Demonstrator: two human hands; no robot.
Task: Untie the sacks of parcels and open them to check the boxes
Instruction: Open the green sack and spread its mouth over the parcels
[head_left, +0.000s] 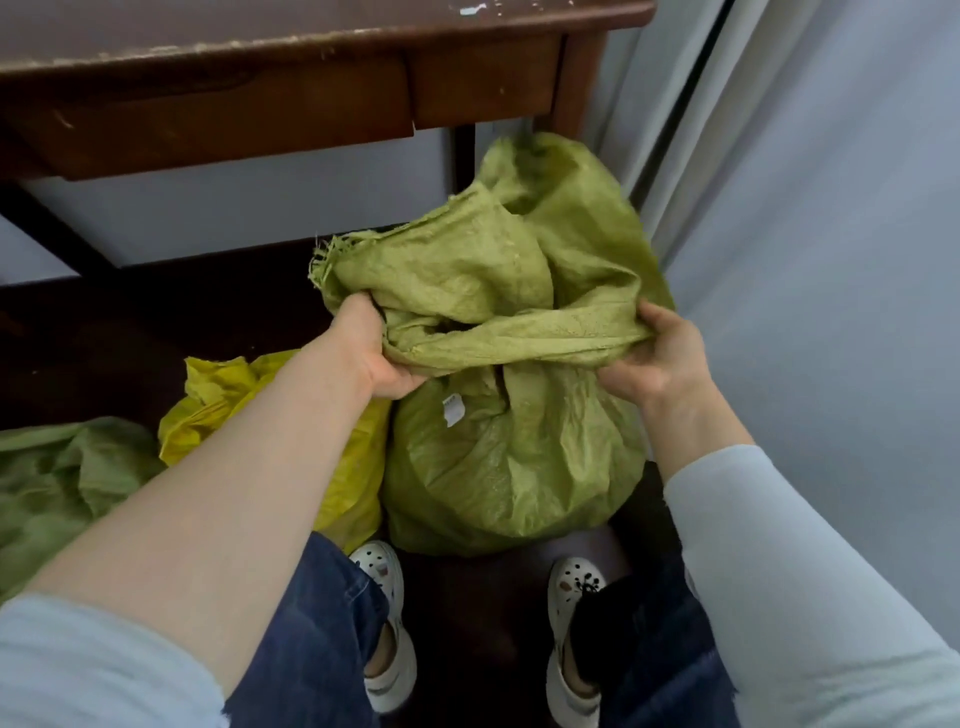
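A bulging green woven sack (511, 462) stands on the dark floor just ahead of my feet, with a small white label on its front. Its loose top cloth is bunched and twisted into a band across the neck. My left hand (371, 348) grips the left end of that band. My right hand (660, 356) grips the right end. Whatever the sack holds is hidden.
A yellow sack (270, 410) leans against the green one on its left, and another green sack (62, 478) lies at the far left. A dark wooden table (311, 78) with drawers stands close behind. A pale curtain (810, 234) hangs on the right.
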